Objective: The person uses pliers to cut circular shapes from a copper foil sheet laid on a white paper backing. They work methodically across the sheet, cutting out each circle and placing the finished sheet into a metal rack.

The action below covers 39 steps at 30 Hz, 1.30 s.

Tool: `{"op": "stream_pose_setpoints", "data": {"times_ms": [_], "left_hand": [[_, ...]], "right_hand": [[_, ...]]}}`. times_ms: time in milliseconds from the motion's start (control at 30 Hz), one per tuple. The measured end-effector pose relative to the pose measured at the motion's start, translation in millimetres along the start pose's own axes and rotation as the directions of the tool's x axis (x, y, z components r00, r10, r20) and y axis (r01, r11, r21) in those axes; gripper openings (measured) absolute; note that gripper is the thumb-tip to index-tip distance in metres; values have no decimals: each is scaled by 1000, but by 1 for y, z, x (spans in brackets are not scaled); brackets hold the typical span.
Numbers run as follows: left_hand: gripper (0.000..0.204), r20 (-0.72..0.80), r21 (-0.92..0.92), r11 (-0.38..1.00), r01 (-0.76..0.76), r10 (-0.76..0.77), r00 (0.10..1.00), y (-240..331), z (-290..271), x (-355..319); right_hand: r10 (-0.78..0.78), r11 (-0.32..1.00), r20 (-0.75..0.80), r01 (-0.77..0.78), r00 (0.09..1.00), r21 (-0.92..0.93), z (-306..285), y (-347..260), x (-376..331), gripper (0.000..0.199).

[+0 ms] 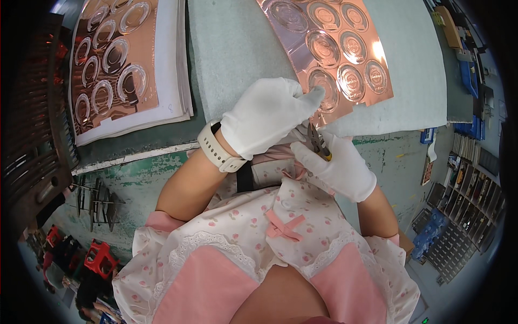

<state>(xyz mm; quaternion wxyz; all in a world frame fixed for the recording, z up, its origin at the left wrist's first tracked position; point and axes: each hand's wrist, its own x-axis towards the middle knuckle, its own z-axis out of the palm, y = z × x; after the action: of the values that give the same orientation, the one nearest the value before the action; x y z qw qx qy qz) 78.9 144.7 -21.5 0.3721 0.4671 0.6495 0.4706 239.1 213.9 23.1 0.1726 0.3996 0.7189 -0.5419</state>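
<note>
A shiny copper-coloured sheet (pixel 345 62) with rows of raised round shapes lies on pale padding, its near edge toward me. My left hand (pixel 264 114), in a white glove, has its fingers bent together at the sheet's near left corner and grips it there. Just to the right, my white-gloved right hand (pixel 345 168) is closed around small pliers (pixel 317 141) with dark jaws and a yellow handle. Their jaws point up at the sheet's near edge. The palm side of each hand is hidden.
Another copper-coloured embossed sheet (pixel 116 59) lies on a stack of white paper (pixel 174 81) at the left. Pale padding (pixel 237 38) covers the green bench, whose worn front edge (pixel 135 159) runs before me. Red stools (pixel 100 258) stand lower left; shelving (pixel 469 186) is at right.
</note>
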Motion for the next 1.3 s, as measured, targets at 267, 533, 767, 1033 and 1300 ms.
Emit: {"op": "stream_pose_setpoints", "data": {"times_ms": [267, 533, 767, 1033, 1300], "left_hand": [[34, 67, 315, 901, -298, 292, 954, -12, 0, 0], [22, 72, 316, 903, -290, 282, 957, -14, 0, -3], [28, 59, 251, 940, -230, 222, 973, -10, 0, -2], [52, 4, 102, 992, -77, 77, 997, -4, 2, -2], [55, 12, 34, 997, 63, -64, 998, 0, 5, 0]], "right_hand": [[56, 997, 13, -56, 998, -44, -3, -8, -1, 46], [99, 995, 29, -98, 995, -35, -4, -13, -1, 44], [90, 995, 25, -88, 996, -45, -4, -12, 1, 44], [98, 995, 14, -98, 995, -1, -3, -14, 3, 39], [-20, 998, -89, 15, 996, -53, 7, 11, 11, 32]]}}
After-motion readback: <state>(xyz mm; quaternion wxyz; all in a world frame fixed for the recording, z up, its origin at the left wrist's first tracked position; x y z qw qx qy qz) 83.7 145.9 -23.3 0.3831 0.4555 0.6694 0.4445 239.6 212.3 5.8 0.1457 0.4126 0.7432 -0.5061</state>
